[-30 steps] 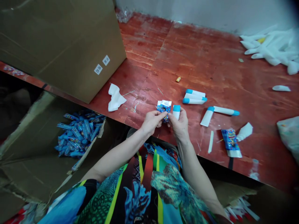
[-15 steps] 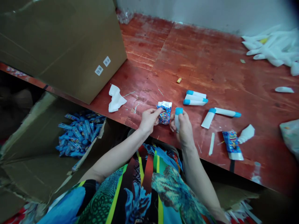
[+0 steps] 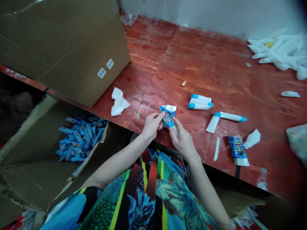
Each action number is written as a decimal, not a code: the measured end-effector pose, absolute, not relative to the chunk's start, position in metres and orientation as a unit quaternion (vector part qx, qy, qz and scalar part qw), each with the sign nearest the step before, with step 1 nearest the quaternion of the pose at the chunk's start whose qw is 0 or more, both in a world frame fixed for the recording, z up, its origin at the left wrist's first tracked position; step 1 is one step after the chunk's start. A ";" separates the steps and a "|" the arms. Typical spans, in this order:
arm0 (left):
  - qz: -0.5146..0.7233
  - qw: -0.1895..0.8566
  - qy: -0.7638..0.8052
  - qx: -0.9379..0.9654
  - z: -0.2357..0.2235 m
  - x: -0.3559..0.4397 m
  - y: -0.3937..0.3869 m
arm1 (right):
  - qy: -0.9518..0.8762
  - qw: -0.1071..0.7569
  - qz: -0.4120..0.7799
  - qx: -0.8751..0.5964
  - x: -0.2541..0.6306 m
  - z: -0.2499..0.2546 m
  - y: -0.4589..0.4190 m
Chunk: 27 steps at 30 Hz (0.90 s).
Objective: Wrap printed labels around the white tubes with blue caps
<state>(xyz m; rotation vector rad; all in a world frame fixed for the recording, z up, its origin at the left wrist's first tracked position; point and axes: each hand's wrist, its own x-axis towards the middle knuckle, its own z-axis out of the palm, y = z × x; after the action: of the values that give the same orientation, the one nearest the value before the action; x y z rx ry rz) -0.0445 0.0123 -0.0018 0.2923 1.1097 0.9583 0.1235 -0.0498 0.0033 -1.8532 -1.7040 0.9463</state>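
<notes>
My left hand (image 3: 150, 127) pinches a small blue printed packet (image 3: 168, 112) with a silvery white end, just over the table's front edge. In my right hand (image 3: 185, 143) is a small white tube with a blue cap (image 3: 175, 129), its capped end against the lower part of the packet. Whether the cap is inside the packet or only in front of it, I cannot tell. Beyond my right hand lie several similar tubes (image 3: 200, 102). Farther right a second blue printed packet (image 3: 237, 147) lies beside a crumpled white piece (image 3: 252, 139).
A large cardboard box (image 3: 72, 48) stands on the red table (image 3: 203, 60) at left. Below it, an open carton (image 3: 24, 153) holds several blue wrapped items (image 3: 80, 137). White pieces (image 3: 285, 54) are heaped at back right. A torn white scrap (image 3: 118, 102) lies left of my hands.
My right hand has moved left and brought the tube from beside the packet up against it. My left hand keeps its hold on the packet with little movement.
</notes>
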 end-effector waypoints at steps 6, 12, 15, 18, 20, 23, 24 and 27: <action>0.435 0.738 0.493 0.152 -0.002 -0.044 0.012 | -0.651 0.235 0.295 -0.659 0.120 0.006 -0.048; 0.371 0.795 0.456 0.149 0.009 -0.038 0.006 | -0.662 0.183 0.218 -0.694 0.109 0.004 -0.046; 0.371 0.806 0.451 0.098 0.013 -0.034 0.004 | -0.644 0.195 0.179 -0.717 0.102 0.003 -0.044; 0.390 0.811 0.431 0.066 0.013 -0.038 0.007 | -0.623 0.254 0.243 -0.698 0.108 0.006 -0.047; 0.408 0.808 0.420 0.058 0.011 -0.044 0.010 | -0.578 0.292 0.357 -0.673 0.117 0.008 -0.052; 0.405 0.813 0.412 0.066 0.009 -0.048 0.006 | -0.467 0.334 0.512 -0.639 0.125 0.004 -0.060; 0.394 0.820 0.408 0.074 0.009 -0.047 0.002 | -0.438 0.353 0.530 -0.634 0.124 0.001 -0.062; 0.359 0.841 0.393 0.097 0.011 -0.039 -0.011 | -0.411 0.407 0.513 -0.634 0.116 -0.006 -0.063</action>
<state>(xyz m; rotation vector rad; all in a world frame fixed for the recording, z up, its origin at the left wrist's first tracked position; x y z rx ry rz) -0.0388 -0.0113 0.0105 0.2051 0.8314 0.7594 0.1161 -0.0634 -0.0063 -1.5986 -1.0354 1.2945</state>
